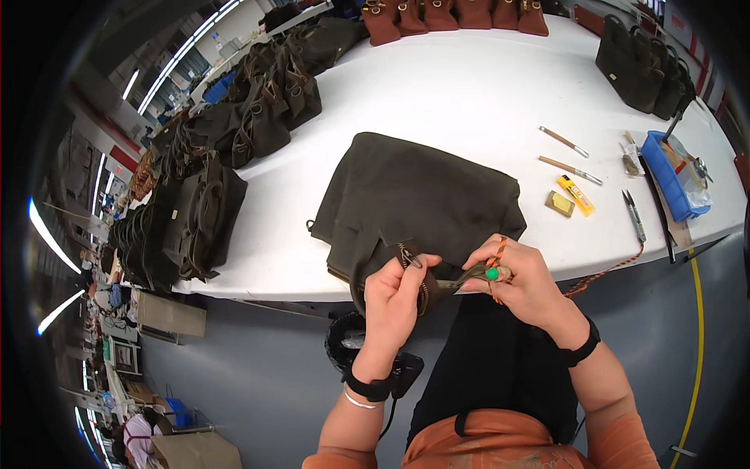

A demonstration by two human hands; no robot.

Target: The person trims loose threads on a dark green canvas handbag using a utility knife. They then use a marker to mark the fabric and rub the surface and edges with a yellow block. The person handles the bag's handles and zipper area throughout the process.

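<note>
A dark olive fabric bag [422, 187] lies on its side at the table's near edge, its zipped opening toward me. My left hand [397, 293] is closed, pinching the bag's edge beside the metal zipper [408, 256]. Close by on the right, my right hand [512, 277] is closed round a small green-ended tool [492, 273], most of it hidden in the fingers. Some of the bag's edge is drawn out between both hands. An orange-and-black cord [601, 275] loops over the right hand's fingers and leads to thread snips [634, 217] on the table.
Right of the bag on the white table [437, 86] lie two wooden-handled tools [564, 142], a yellow lighter [576, 195] and a yellowish block [559, 204]. A blue tray [670, 176] holds scissors. Dark bags [273, 102] crowd the left; reddish-brown bags [453, 14] line the back.
</note>
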